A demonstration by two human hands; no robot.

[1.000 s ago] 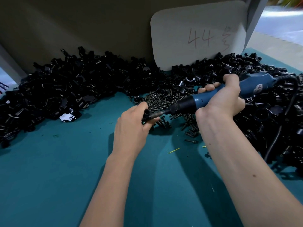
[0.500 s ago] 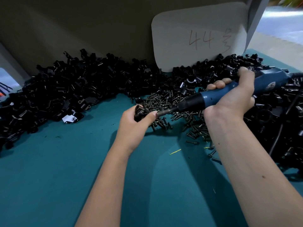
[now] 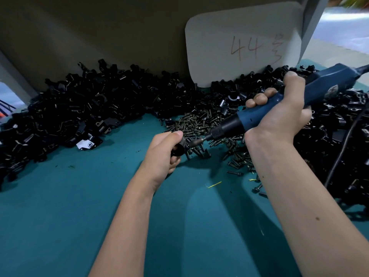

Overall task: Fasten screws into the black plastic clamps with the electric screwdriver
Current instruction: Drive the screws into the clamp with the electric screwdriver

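My left hand pinches a light, stiff clamp by its body, my right hand gripping the screwdriver mid-barrel.

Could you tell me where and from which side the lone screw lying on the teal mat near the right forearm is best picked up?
Pinch the lone screw across its shank, coming straight down from above. It lies flat and roughly sideways on the teal mat, apart from the screw pile, so both sides of the shank look clear. The left hand holds a clamp, so it would likely need freeing first.

clamp mostly hidden by left hand, screwdriver rear cut off
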